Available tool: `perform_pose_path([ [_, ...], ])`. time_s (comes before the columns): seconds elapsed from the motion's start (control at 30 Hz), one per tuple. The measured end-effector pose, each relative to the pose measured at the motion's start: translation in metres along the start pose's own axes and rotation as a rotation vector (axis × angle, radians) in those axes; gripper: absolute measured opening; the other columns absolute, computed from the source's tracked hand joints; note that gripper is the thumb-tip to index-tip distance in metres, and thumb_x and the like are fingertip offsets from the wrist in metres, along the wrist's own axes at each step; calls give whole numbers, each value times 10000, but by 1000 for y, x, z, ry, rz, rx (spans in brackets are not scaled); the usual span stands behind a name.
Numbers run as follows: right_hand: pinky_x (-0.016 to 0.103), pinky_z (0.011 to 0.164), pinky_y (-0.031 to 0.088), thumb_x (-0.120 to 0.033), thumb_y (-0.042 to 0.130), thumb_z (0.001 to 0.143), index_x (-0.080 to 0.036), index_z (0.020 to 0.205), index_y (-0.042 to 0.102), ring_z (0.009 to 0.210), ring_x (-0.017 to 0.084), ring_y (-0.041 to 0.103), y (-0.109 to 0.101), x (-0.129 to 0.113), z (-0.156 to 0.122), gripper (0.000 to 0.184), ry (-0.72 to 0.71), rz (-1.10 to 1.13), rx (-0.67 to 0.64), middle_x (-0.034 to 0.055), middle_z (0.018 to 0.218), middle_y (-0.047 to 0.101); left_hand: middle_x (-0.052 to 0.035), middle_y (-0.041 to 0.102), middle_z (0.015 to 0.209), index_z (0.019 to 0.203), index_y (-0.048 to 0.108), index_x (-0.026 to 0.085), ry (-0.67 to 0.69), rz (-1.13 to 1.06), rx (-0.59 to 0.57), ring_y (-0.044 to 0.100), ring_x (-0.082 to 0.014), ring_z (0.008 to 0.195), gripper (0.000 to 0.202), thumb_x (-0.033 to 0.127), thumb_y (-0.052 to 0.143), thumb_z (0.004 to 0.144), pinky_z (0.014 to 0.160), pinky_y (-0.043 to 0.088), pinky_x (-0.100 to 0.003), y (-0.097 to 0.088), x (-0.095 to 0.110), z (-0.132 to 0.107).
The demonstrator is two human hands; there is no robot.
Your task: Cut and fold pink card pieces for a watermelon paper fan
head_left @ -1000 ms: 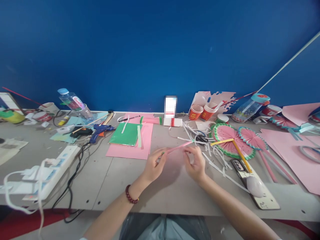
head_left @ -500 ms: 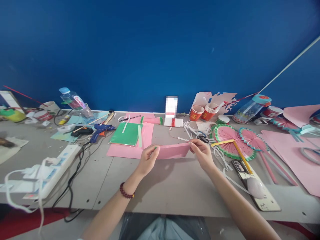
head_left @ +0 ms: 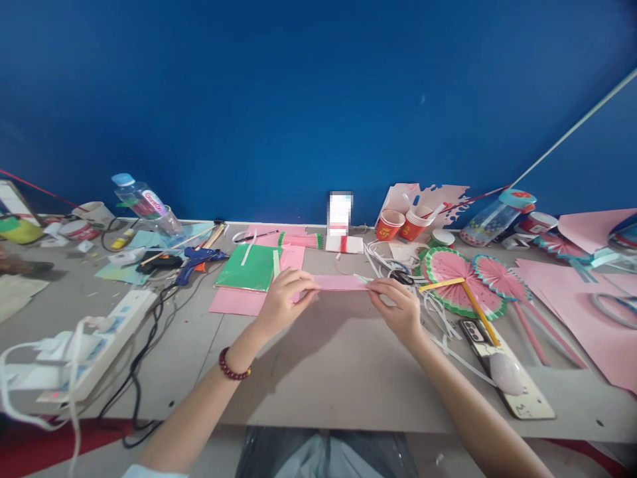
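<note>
My two hands hold a long pink paper strip (head_left: 341, 282) stretched level between them over the grey table (head_left: 323, 372). My left hand (head_left: 283, 300), with a red bead bracelet on its wrist, pinches the strip's left end. My right hand (head_left: 398, 307) pinches the right end, close to the white paper offcuts (head_left: 438, 312). Behind the left hand lie a pink sheet (head_left: 259, 292) and a green sheet (head_left: 249, 267).
Watermelon-pattern paper fans (head_left: 462, 279) and a phone (head_left: 507, 372) lie to the right, with more pink paper (head_left: 587, 312) beyond. Orange paper cups (head_left: 403, 224) stand at the back. A glue gun (head_left: 199, 257), a water bottle (head_left: 146, 204), a power strip (head_left: 94, 345) and cables fill the left.
The strip was bunched between my close hands, then pulled out wide and upright. Now it lies flatter and farther from me, with both hands moved forward over the table.
</note>
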State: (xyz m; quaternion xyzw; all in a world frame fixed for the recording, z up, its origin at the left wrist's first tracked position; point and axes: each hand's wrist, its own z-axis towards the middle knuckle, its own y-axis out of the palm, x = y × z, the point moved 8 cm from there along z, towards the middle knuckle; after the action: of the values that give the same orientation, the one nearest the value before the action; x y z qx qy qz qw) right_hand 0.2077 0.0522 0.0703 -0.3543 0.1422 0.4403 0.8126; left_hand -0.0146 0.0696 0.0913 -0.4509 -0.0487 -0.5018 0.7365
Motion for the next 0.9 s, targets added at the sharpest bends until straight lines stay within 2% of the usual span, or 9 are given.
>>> perform_pose_path([
  [0.13, 301, 744, 543, -186, 515, 849, -225, 882, 665, 853, 163, 645, 17, 7, -6, 158, -10, -42, -86, 52, 897, 677, -38, 662, 833, 882, 657, 219, 96, 187, -88, 572, -169, 830, 190, 221, 469, 909, 757, 431, -316, 23, -13, -11],
  [0.27, 290, 734, 534, -185, 509, 846, -219, 879, 654, 853, 161, 635, 38, 23, -16, 153, 33, -131, -294, 50, 929, 665, -41, 663, 848, 955, 642, 208, 177, 332, -151, 579, -170, 832, 230, 154, 422, 917, 746, 421, -316, 42, -19, -24],
  [0.37, 325, 746, 512, -203, 559, 831, -214, 851, 660, 857, 189, 610, 53, 28, -23, 104, -31, -260, -459, 53, 904, 663, -43, 654, 853, 959, 634, 198, 224, 387, -229, 581, -171, 811, 264, 92, 399, 900, 742, 419, -319, 53, -21, -32],
  [0.43, 344, 741, 502, -225, 573, 836, -209, 852, 665, 854, 203, 593, 58, 28, -26, 95, -93, -285, -515, 63, 894, 660, -50, 645, 847, 935, 632, 189, 224, 395, -268, 578, -177, 796, 257, 73, 409, 881, 723, 421, -320, 58, -23, -35],
  [0.6, 342, 758, 483, -244, 522, 885, -227, 891, 680, 831, 191, 580, 63, 27, -30, 158, -116, -208, -548, 55, 835, 655, -50, 634, 859, 934, 627, 192, 145, 366, -325, 582, -182, 810, 241, 68, 435, 857, 709, 430, -314, 64, -28, -36],
  [0.77, 352, 774, 485, -223, 475, 896, -224, 888, 689, 841, 191, 591, 61, 36, -29, 214, 26, -87, -550, 58, 835, 664, -44, 650, 847, 923, 646, 210, 46, 288, -319, 598, -181, 830, 235, 124, 429, 890, 726, 451, -320, 62, -32, -35],
  [0.9, 330, 730, 479, -212, 505, 861, -199, 857, 680, 796, 185, 605, 61, 49, -25, 176, 190, -13, -536, 53, 827, 681, -36, 668, 890, 945, 659, 220, -35, 178, -305, 605, -170, 849, 251, 150, 421, 907, 732, 471, -302, 61, -42, -33],
])
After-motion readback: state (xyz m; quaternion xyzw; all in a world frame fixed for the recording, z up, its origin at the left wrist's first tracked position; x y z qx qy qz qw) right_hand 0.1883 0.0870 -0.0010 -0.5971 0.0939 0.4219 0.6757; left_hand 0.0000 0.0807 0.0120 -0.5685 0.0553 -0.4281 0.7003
